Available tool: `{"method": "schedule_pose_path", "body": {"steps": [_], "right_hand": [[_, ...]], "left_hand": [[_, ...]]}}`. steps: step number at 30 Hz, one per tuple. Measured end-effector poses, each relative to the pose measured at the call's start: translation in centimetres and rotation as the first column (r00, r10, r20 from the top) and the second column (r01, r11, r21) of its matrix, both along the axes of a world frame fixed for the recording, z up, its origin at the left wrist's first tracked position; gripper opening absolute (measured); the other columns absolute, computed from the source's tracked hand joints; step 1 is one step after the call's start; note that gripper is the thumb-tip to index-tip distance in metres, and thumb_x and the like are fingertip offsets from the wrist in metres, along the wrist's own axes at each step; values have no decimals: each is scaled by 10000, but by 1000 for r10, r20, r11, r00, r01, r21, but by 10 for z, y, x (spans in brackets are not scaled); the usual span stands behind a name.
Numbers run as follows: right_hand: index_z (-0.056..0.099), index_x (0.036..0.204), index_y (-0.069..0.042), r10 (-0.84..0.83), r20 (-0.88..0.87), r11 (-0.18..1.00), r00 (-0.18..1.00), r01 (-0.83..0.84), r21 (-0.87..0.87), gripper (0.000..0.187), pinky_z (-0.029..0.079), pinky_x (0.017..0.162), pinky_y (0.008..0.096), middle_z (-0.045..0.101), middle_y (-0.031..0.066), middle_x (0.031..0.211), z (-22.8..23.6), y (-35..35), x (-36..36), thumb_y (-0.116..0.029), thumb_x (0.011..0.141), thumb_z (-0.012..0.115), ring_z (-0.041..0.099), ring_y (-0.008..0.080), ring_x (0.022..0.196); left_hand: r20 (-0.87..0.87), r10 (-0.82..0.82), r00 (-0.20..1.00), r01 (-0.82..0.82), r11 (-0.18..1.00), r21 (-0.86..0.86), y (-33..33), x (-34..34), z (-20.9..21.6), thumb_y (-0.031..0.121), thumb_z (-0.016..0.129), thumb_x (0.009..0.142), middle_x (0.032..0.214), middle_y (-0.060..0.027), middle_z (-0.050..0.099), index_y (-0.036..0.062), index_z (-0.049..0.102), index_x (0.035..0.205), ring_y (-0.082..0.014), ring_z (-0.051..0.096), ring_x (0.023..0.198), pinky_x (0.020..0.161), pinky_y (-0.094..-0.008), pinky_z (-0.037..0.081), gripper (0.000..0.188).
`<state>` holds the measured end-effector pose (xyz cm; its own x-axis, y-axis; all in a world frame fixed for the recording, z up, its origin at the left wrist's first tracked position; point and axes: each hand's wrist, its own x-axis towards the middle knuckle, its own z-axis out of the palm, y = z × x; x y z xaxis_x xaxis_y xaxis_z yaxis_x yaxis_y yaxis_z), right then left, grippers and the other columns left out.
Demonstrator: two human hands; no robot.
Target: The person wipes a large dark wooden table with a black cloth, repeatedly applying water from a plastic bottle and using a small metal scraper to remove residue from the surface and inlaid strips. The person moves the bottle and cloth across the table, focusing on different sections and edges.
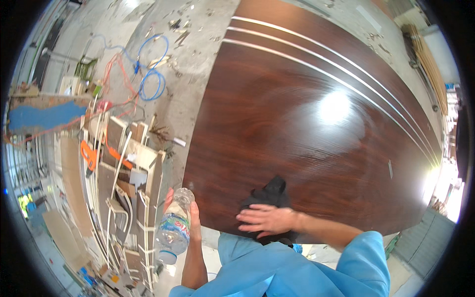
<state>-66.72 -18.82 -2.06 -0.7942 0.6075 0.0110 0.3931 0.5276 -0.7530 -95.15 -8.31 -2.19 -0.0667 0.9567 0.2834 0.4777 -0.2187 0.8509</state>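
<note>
My right hand (267,219) lies over a black cloth (273,192), pressing it to the near edge of a dark brown wood-grain panel (277,128). Its fingers point left and are spread on the fabric. Off the panel's near left corner, my left hand (194,218) grips a clear plastic bottle (174,228) with a coloured label. The bottle tilts, its blue cap pointing down toward me. Three silvery strips (297,50) run across the panel's far part, and faint curved streaks show on its glossy surface around a bright light reflection.
Left of the panel stands a stack of offcuts and boards (121,183), with an orange tool (89,156) on it. A coiled blue hose (152,85) and an orange cord (116,69) lie on the debris-strewn concrete floor (198,29). Long boards (429,69) lean at the far right.
</note>
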Motion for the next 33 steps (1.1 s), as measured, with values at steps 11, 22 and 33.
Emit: {"method": "schedule_pose_path", "body": {"steps": [11, 22, 33], "right_hand": [[632, 1402, -98, -951, 1, 242, 308, 745, 621, 577, 342, 1194, 534, 594, 113, 1426, -32, 326, 99, -486, 975, 654, 500, 291, 1383], [552, 1477, -63, -215, -55, 913, 975, 221, 342, 664, 275, 1305, 435, 415, 158, 1646, -28, 117, -177, -363, 901, 694, 341, 360, 1560], [554, 1499, -106, -992, -60, -118, -107, 713, 691, 590, 289, 1228, 538, 487, 181, 1590, -63, 303, 222, -481, 1043, 551, 430, 345, 1480]], "left_hand": [[-128, -41, 991, 37, 999, -35, -51, -35, 3, 198, 803, 891, 1499, -249, 505, 27, 383, 1471, -412, 502, 1408, 1184, -543, 426, 735], [-120, -86, 989, 93, 994, 53, -35, -59, 54, 142, 802, 851, 1502, -259, 484, 18, 350, 1476, -441, 488, 1428, 1171, -555, 432, 781], [-5, -267, 964, 267, 964, -10, -15, 40, 1, 151, 914, 774, 1410, -209, 607, 40, 506, 1357, -419, 544, 1403, 1196, -528, 428, 719]]}}
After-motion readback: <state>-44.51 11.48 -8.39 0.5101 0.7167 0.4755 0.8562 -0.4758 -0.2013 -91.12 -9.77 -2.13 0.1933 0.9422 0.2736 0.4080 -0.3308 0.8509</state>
